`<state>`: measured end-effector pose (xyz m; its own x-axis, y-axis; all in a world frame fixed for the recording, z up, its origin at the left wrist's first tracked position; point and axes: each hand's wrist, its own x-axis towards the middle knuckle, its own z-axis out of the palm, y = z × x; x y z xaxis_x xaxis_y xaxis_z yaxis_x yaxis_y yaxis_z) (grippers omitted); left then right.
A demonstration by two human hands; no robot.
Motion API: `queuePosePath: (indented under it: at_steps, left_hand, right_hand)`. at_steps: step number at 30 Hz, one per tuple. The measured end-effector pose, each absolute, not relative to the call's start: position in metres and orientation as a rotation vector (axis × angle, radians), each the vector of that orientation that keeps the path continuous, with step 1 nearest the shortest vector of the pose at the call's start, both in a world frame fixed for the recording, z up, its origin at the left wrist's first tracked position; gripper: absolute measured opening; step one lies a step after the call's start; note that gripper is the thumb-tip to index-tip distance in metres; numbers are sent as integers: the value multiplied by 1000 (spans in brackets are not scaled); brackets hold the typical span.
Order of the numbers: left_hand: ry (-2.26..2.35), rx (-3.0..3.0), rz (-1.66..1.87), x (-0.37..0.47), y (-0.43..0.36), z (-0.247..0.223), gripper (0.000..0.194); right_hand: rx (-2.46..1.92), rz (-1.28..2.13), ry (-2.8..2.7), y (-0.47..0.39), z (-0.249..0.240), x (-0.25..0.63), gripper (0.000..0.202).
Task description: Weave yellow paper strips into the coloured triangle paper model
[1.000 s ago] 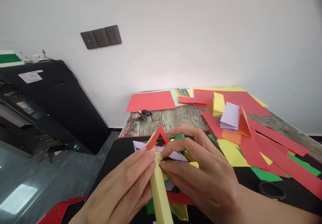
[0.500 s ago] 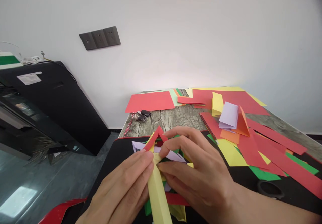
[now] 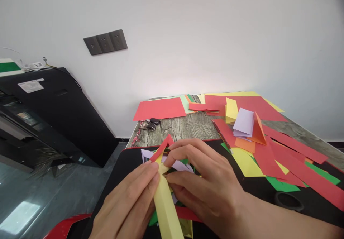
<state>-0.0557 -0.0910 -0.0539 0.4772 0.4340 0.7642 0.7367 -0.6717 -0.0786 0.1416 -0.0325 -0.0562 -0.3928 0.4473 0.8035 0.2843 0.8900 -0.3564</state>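
Have bare left hand (image 3: 129,199) and right hand (image 3: 205,181) close together, both clamped on a long, folded pale-yellow paper strip (image 3: 167,208), bent red paper strip (image 3: 160,149) just beyond.

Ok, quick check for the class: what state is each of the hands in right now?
Left hand: closed, holding the folded pale yellow strip from its left side.
Right hand: closed, pinching the same strip's far end.

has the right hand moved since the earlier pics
Yes. Judged against the keys, the right hand has shifted left: in the picture, its fingertips now sit less far to the keys' right.
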Motion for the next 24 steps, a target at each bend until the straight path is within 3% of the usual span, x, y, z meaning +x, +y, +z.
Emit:
queuePosePath:
  at_steps: [5, 13, 24]
  left_hand:
    - [-1039, -2291, -988, -57, -89, -78, 40]
    - [-1003, -2314, -1005, -55, -79, -77, 35]
    - [-951, -2300, -1085, -50, -78, -81, 34]
  right_hand:
    - [-539, 175, -1985, -33, -56, 139, 25]
    - [-612, 151, -1863, -33, -56, 133, 28]
    - [-625, 574, -1831, -34, -56, 132, 25]
